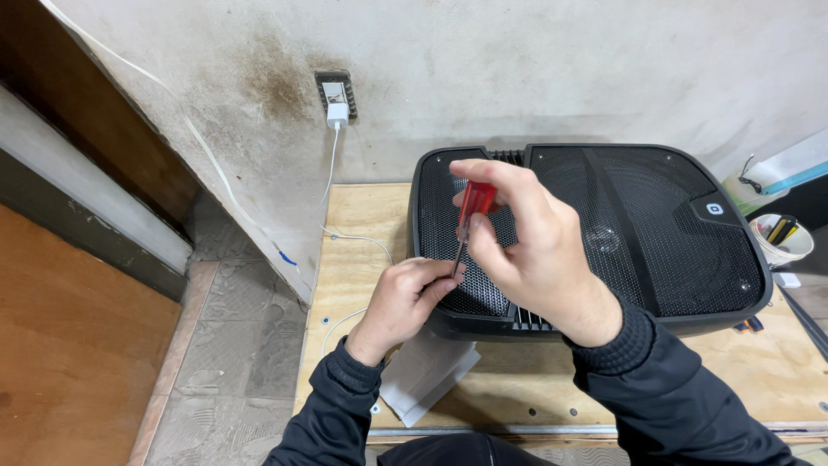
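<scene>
Right hand (526, 246) pinches a red-handled screwdriver (470, 216) upright on a black speaker grille (655, 224); left hand (405, 298) pinches its tip; grille still attached.

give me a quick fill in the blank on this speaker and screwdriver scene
1. The right hand grips a screwdriver with a ____ handle.
2. The black speaker lies on a ____ workbench.
3. The left hand steadies the screwdriver's ____.
4. A white charger sits in the ____ socket.

Missing words: red; plywood; tip; wall
</scene>
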